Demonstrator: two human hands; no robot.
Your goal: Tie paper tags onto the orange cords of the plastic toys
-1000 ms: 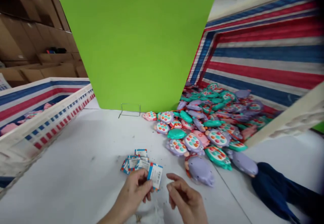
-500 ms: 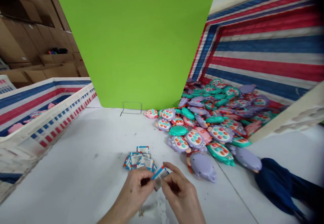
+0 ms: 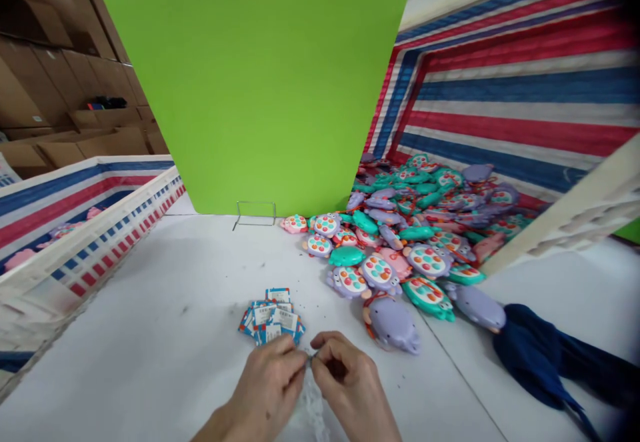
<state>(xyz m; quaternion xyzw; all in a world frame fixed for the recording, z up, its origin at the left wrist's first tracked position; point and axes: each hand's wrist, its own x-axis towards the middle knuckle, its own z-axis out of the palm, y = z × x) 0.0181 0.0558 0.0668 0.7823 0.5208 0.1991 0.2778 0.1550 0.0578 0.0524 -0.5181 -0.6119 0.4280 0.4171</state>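
L hand (image 3: pixel 273 382) & R hand (image 3: pixel 350 379) clamp tiny item (image 3: pixel 311 360), ID unclear; batch looks part-done: cards (image 3: pixel 285 321) piled on counter (image 3: pixel 185 269), toys (image 3: pixel 380 272) at R untouched.

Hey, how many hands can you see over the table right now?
2. The left hand is on the near side of the card pile; the right hand is beside it, closer to the large purple toy. No other hand shows.
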